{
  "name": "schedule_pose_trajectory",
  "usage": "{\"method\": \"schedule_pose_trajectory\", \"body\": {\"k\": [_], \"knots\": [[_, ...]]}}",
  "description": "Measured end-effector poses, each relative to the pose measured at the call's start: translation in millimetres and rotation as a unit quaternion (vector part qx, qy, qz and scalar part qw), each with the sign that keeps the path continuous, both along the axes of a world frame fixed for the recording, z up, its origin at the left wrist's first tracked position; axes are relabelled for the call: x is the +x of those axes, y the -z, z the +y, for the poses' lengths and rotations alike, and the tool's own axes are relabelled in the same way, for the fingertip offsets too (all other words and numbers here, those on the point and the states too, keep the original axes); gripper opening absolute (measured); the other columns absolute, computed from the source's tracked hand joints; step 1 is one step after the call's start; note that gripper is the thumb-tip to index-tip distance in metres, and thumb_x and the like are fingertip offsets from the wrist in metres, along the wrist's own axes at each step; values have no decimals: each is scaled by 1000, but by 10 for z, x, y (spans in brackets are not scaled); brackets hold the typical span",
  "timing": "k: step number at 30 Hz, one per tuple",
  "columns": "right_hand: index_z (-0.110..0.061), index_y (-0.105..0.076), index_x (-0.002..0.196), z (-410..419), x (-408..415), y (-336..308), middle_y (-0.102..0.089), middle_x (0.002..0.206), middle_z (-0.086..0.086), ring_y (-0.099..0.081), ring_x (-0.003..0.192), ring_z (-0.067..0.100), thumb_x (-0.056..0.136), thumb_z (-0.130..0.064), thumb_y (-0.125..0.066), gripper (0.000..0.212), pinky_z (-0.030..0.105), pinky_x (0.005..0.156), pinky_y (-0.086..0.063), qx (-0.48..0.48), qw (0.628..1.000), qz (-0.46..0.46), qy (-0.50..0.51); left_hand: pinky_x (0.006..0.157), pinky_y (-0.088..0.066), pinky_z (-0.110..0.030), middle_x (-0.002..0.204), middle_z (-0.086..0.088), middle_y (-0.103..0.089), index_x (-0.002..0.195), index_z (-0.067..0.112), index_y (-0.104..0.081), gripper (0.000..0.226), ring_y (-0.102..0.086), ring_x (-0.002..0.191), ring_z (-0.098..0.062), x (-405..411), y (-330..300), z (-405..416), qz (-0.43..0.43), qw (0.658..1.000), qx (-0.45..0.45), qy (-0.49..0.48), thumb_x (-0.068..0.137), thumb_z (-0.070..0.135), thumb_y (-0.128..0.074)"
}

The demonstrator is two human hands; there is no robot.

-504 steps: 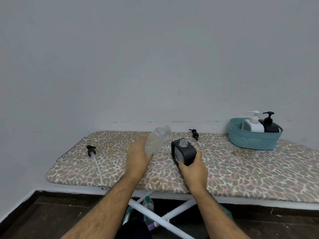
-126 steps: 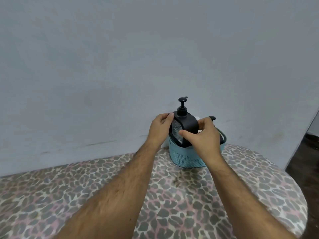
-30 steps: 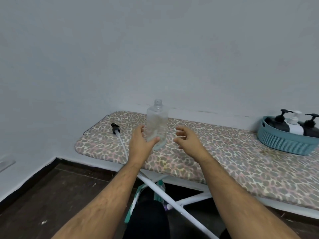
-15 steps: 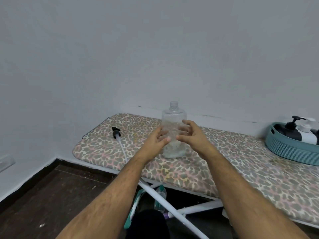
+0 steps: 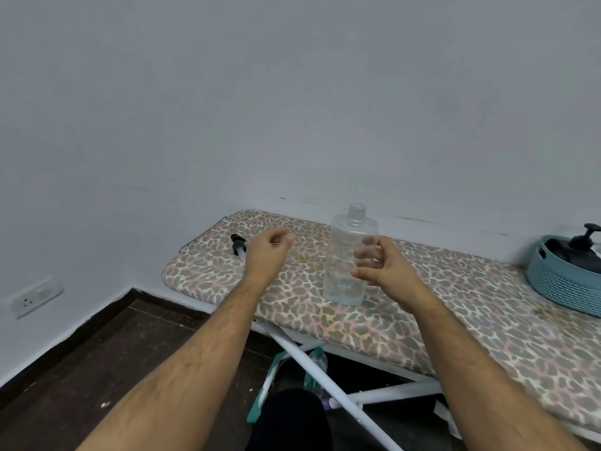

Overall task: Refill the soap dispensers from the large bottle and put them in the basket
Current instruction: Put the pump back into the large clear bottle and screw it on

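The large clear bottle (image 5: 348, 255) stands upright and uncapped on the leopard-print board (image 5: 471, 304), almost empty. My right hand (image 5: 383, 271) hovers just to its right, fingers spread, with the fingertips at the bottle's side. My left hand (image 5: 268, 252) is over the board to the bottle's left, fingers loosely curled, holding nothing. Its wrist hides part of the black pump head with a white tube (image 5: 238, 244) lying near the board's left end. At the far right edge the teal basket (image 5: 562, 284) holds a black dispenser (image 5: 582, 245).
A grey wall runs close behind the board. A wall socket (image 5: 32, 296) sits low on the left wall. Dark floor lies below, with the board's white legs (image 5: 325, 375) and a small bottle (image 5: 315, 369) underneath.
Both hands were around the bottle half a second ago. Now my left hand has moved away to the left toward the pump head, and my right hand has loosened at the bottle's side.
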State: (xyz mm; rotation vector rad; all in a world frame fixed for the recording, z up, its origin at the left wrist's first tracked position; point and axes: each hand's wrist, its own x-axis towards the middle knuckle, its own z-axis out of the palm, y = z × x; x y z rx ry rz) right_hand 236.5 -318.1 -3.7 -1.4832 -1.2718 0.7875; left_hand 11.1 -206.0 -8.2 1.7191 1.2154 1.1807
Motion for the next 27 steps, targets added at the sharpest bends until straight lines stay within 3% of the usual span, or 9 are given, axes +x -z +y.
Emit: {"method": "schedule_pose_trajectory", "body": {"k": [5,10,13,15,21,24,27], "knots": [[-26,-45,133,14,-72,5,-63,121,-1,-65,109,17,82,-9,-79,64,31,81,-55,7,1000,1,1,61,-40,-21,88,6,-66,109,12,-68,27,-58,76,-8,-373,52,329,73,983,2,-168,94,34,-62],[-27,-46,134,79,-151,29,-64,120,-3,-64,111,17,80,-11,-81,67,42,94,-56,9,1000,1,-6,72,-43,-32,102,-8,-69,112,5,-65,44,-62,93,-25,-558,91,568,153,958,-57,-237,92,44,-62],[-31,-47,131,157,-178,54,-63,120,-5,-64,111,15,79,-13,-82,65,46,97,-55,8,1000,-4,-11,53,-37,-29,69,-4,-58,75,10,-59,46,-53,62,-19,-585,143,725,197,946,-83,-245,91,53,-60],[-34,-47,130,193,-193,65,-64,120,-6,-64,111,15,79,-15,-82,65,47,97,-55,8,1000,-8,-15,46,-35,-26,58,-2,-52,61,12,-52,53,-48,53,-16,-566,160,799,211,941,-87,-251,90,55,-59],[-33,-47,130,236,-199,108,-65,119,-5,-65,110,15,79,-16,-82,64,47,96,-55,10,1000,-17,-12,58,-45,-29,80,-6,-68,76,12,-61,55,-65,76,-24,-493,146,914,287,924,-128,-220,83,67,-58],[-32,-47,130,213,-194,103,-65,120,-5,-65,112,15,80,-16,-82,63,46,97,-55,10,1000,-13,-12,57,-48,-29,77,-6,-69,78,11,-67,51,-67,73,-24,-487,151,939,267,929,-149,-208,83,62,-62],[-32,-47,130,182,-192,89,-65,120,-4,-65,111,15,79,-15,-82,64,45,96,-55,7,1000,-9,-9,62,-56,-34,69,-9,-71,76,5,-72,50,-68,65,-25,-466,78,976,151,953,-188,-185,82,55,-68]]}}
